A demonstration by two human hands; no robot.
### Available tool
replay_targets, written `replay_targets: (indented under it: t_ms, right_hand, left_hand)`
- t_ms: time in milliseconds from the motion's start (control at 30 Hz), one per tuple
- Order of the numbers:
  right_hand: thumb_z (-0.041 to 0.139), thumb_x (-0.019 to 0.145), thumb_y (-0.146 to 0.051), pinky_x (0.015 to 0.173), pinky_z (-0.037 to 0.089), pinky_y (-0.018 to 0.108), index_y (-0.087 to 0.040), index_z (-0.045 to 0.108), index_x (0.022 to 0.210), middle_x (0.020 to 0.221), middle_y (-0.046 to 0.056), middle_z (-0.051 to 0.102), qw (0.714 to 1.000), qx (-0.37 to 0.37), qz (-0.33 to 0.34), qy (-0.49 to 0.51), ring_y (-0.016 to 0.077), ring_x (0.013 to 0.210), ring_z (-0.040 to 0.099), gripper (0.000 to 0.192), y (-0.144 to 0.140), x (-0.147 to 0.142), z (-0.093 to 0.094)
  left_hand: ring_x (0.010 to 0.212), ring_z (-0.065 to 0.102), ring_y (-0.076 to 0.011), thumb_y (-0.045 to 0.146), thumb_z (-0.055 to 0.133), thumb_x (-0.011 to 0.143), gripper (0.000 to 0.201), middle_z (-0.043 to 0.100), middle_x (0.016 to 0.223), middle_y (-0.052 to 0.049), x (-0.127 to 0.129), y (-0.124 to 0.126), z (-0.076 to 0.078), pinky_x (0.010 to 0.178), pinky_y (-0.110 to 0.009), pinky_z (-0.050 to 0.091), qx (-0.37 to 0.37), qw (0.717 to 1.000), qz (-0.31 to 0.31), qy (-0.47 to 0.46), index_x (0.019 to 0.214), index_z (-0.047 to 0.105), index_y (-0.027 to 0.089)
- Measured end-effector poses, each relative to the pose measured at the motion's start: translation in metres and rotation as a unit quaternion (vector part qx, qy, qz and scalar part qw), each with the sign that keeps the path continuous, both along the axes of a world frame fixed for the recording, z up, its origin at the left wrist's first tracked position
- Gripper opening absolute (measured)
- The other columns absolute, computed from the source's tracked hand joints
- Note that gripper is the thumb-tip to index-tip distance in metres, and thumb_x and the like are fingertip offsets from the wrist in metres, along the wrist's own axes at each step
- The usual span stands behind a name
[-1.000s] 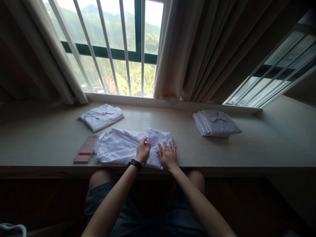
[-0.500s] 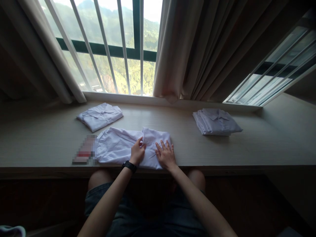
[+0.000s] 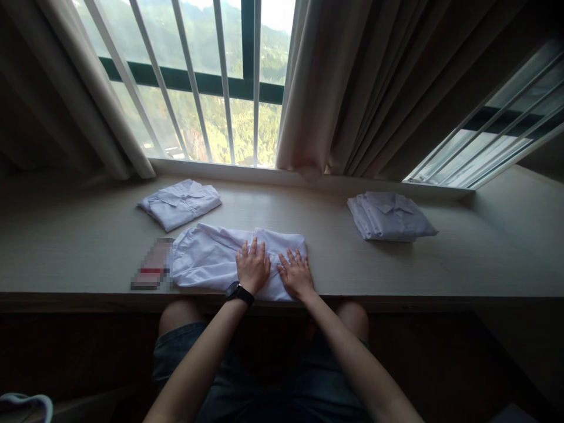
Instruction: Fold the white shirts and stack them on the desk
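A partly folded white shirt (image 3: pixel 207 255) lies along the front of the table, its right part folded over. My left hand (image 3: pixel 253 267), with a black watch on the wrist, rests flat on the middle of the shirt, fingers spread. Close to its right, my right hand (image 3: pixel 296 276) also lies flat with spread fingers on the shirt's right end. Neither hand grips the cloth. The parts of the shirt under both palms are hidden.
A folded white shirt (image 3: pixel 180 202) lies behind on the left. A stack of folded white shirts (image 3: pixel 390 217) sits at the right. Left of the working shirt is a blurred-out flat object (image 3: pixel 152 264). A barred window (image 3: pixel 198 117) and curtains (image 3: pixel 335 88) border the table (image 3: pixel 467 258).
My left hand has let go of the pinched fold of cloth and now lies flat, a little farther right. My right hand has stayed in place on the shirt.
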State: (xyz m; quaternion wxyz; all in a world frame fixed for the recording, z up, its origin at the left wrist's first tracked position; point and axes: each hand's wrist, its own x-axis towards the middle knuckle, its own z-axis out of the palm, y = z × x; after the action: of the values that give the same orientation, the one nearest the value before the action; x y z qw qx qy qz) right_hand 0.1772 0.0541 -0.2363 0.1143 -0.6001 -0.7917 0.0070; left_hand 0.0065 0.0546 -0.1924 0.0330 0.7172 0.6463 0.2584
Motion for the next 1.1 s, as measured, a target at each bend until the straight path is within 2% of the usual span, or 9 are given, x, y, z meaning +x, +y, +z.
replay_targets:
  t_ms: [167, 367, 500, 600, 700, 767, 833, 967, 1100]
  right_hand:
    - [0.028, 0.105, -0.051, 0.123, 0.012, 0.055, -0.036, 0.037, 0.154, 0.164, 0.002, 0.028, 1.000, -0.006, 0.000, 0.000, 0.0300, 0.153, 0.016, 0.053, -0.001, 0.003, -0.007]
    - [0.029, 0.104, -0.052, 0.122, 0.012, 0.056, -0.036, 0.035, 0.155, 0.164, 0.002, 0.026, 1.000, -0.008, 0.002, -0.006, 0.0301, 0.153, 0.016, 0.054, -0.001, 0.002, -0.005]
    - [0.029, 0.104, -0.054, 0.122, 0.013, 0.057, -0.037, 0.037, 0.154, 0.163, 0.001, 0.029, 1.000, -0.010, 0.003, -0.006, 0.0299, 0.153, 0.017, 0.053, 0.000, 0.007, -0.005]
    - [0.029, 0.104, -0.054, 0.121, 0.013, 0.058, -0.038, 0.038, 0.153, 0.163, 0.000, 0.030, 1.000, -0.016, 0.008, -0.007, 0.0300, 0.153, 0.018, 0.053, 0.001, 0.017, -0.004]
    - [0.031, 0.104, -0.052, 0.122, 0.013, 0.056, -0.037, 0.040, 0.153, 0.162, 0.000, 0.031, 1.000, -0.014, 0.020, -0.015, 0.0290, 0.152, 0.019, 0.052, 0.002, 0.033, -0.004]
    - [0.031, 0.104, -0.051, 0.122, 0.014, 0.054, -0.036, 0.041, 0.152, 0.162, 0.000, 0.032, 0.999, -0.010, 0.034, -0.020, 0.0278, 0.152, 0.021, 0.051, 0.002, 0.045, -0.004]
    - [0.033, 0.104, -0.050, 0.123, 0.015, 0.052, -0.036, 0.042, 0.152, 0.161, 0.000, 0.033, 0.998, -0.010, 0.050, -0.024, 0.0269, 0.152, 0.022, 0.050, 0.001, 0.055, -0.005]
    - [0.037, 0.103, -0.049, 0.122, 0.016, 0.052, -0.036, 0.045, 0.150, 0.160, 0.000, 0.036, 0.997, -0.014, 0.068, -0.026, 0.0271, 0.151, 0.024, 0.049, 0.001, 0.065, -0.003]
    - [0.036, 0.103, -0.046, 0.122, 0.014, 0.053, -0.028, 0.051, 0.147, 0.158, 0.004, 0.039, 0.999, -0.004, 0.047, -0.010, 0.0289, 0.151, 0.022, 0.050, 0.000, 0.047, 0.005]
  left_hand:
    - [0.153, 0.019, -0.0312, 0.039, 0.041, 0.099, 0.052, 0.037, 0.160, -0.007, -0.002, -0.006, -0.028, 0.123, -0.056, 0.001, -0.036, 0.995, -0.090, 0.014, 0.150, 0.047, 0.028]
    - [0.154, 0.016, -0.0311, 0.044, 0.043, 0.097, 0.063, 0.025, 0.164, -0.015, -0.002, -0.003, -0.045, 0.124, -0.053, 0.001, -0.049, 0.998, -0.035, -0.007, 0.154, 0.038, 0.017]
    - [0.152, 0.024, -0.0334, 0.040, 0.048, 0.095, 0.064, 0.035, 0.159, -0.021, -0.001, -0.003, -0.030, 0.124, -0.051, 0.013, -0.074, 0.996, -0.036, -0.034, 0.150, 0.042, 0.008]
    - [0.148, 0.032, -0.0313, 0.034, 0.050, 0.094, 0.057, 0.044, 0.154, -0.020, -0.019, -0.024, -0.007, 0.122, -0.046, 0.024, -0.040, 0.995, -0.055, -0.071, 0.145, 0.046, 0.009]
    - [0.138, 0.046, -0.0275, 0.033, 0.053, 0.094, 0.048, 0.056, 0.142, -0.015, -0.057, -0.066, 0.004, 0.119, -0.044, 0.034, 0.055, 0.981, 0.080, -0.168, 0.139, 0.052, 0.017]
    - [0.127, 0.054, -0.0295, 0.038, 0.062, 0.088, 0.051, 0.057, 0.135, -0.016, -0.085, -0.095, -0.001, 0.110, -0.047, 0.044, 0.095, 0.926, 0.254, -0.261, 0.135, 0.053, 0.017]
    - [0.112, 0.063, -0.0277, 0.038, 0.075, 0.078, 0.061, 0.060, 0.125, -0.016, -0.108, -0.116, -0.011, 0.098, -0.046, 0.053, 0.093, 0.846, 0.357, -0.386, 0.130, 0.053, 0.016]
    - [0.083, 0.068, -0.0182, 0.034, 0.083, 0.068, 0.044, 0.068, 0.097, -0.006, -0.127, -0.126, -0.024, 0.078, -0.036, 0.060, 0.012, 0.710, 0.337, -0.618, 0.102, 0.061, 0.016]
    - [0.065, 0.064, -0.0131, 0.024, 0.083, 0.067, 0.029, 0.066, 0.077, 0.000, -0.129, -0.111, -0.015, 0.064, -0.028, 0.058, -0.024, 0.641, 0.337, -0.689, 0.083, 0.061, 0.014]
